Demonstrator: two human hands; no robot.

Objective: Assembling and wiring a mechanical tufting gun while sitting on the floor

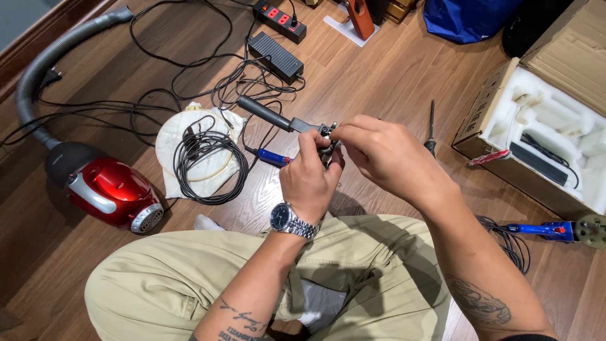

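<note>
My left hand point(310, 178), with a steel wristwatch on the wrist, grips a small dark metal part point(330, 150) held above my lap. My right hand point(386, 158) comes in from the right and pinches the top of the same part with its fingertips. Both hands touch each other around it, and most of the part is hidden by the fingers. Just behind the hands lies a soldering tool with a dark grey handle point(264, 113) on the wooden floor, and a blue-handled screwdriver point(273, 157) lies left of my left hand.
A red vacuum cleaner point(107, 189) with a grey hose sits at the left. A coiled black cable point(208, 165) rests on a white cloth. A power strip point(279, 20) and black adapter point(275, 57) lie at the back. An open cardboard box with white foam point(543, 126) stands right; a blue tool point(543, 230) lies near it.
</note>
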